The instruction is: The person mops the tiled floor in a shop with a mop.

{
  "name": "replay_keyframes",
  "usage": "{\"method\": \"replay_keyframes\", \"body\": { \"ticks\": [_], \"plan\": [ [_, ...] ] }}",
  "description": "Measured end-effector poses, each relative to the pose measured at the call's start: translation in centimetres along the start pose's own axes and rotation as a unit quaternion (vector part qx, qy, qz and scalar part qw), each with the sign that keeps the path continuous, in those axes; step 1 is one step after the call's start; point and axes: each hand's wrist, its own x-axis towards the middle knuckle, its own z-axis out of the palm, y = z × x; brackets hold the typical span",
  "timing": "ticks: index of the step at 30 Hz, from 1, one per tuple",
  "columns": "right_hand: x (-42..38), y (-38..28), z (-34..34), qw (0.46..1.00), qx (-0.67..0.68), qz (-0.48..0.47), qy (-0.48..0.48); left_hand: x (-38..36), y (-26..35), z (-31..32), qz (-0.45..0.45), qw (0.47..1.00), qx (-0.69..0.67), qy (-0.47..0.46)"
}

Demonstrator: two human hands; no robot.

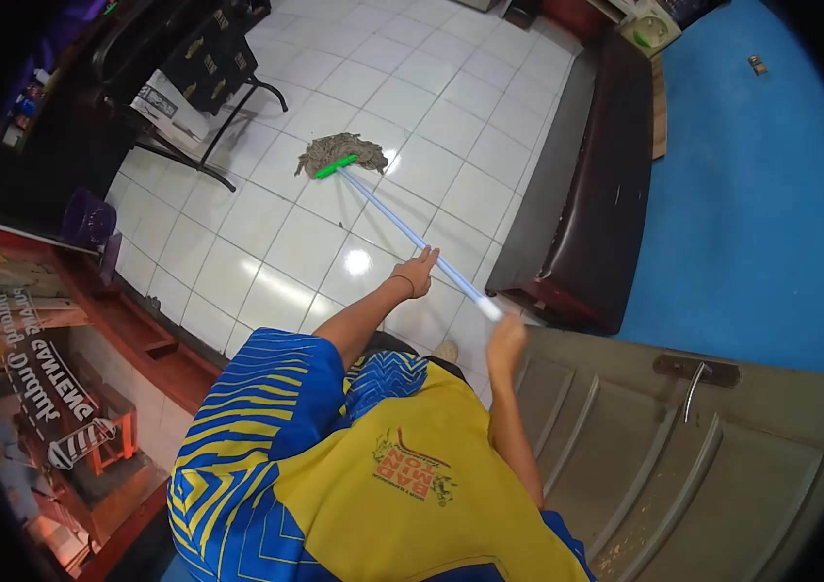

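A mop (383, 210) with a pale blue handle, a green clamp and grey-brown strings reaches out ahead of me over white floor tiles. Its string head (342, 153) rests spread on the floor. Partway down the handle, my left hand (415, 275) grips it, with a dark band around the wrist. My right hand (506, 344), slightly blurred, is closed around the white top end of the handle, close to my body. The palms and some fingers of both hands are hidden.
On the right are a dark padded bench (596, 213), a blue wall (742, 184) and a grey-brown door (683, 456) with a metal handle. A black-framed chair (223, 131) stands at upper left, near a purple basket (89, 217). A lettered glass pane (43, 373) is at lower left.
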Motion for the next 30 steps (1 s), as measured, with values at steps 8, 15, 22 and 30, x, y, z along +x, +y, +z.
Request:
{"method": "replay_keyframes", "body": {
  "ticks": [8, 15, 22, 30],
  "plan": [
    [-3.2, 0.5, 0.3, 0.904, 0.133, 0.171, -0.368, -3.2, -0.5, -0.8, -0.086, 0.991, 0.060, -0.078],
    [-8.5, 3.5, -17.4, 0.938, 0.067, 0.282, -0.190, -0.3, 4.2, 8.5, 0.103, 0.967, 0.203, -0.110],
    [-14.6, -2.6, -29.8, 0.941, -0.025, 0.255, 0.221, -5.4, 17.7, 9.0, 0.412, 0.840, 0.045, -0.350],
    [-18.6, 1.8, -26.5, 0.836, 0.000, 0.052, 0.546, -8.2, 17.5, 11.3, 0.427, 0.818, 0.060, -0.380]
  ]
}}
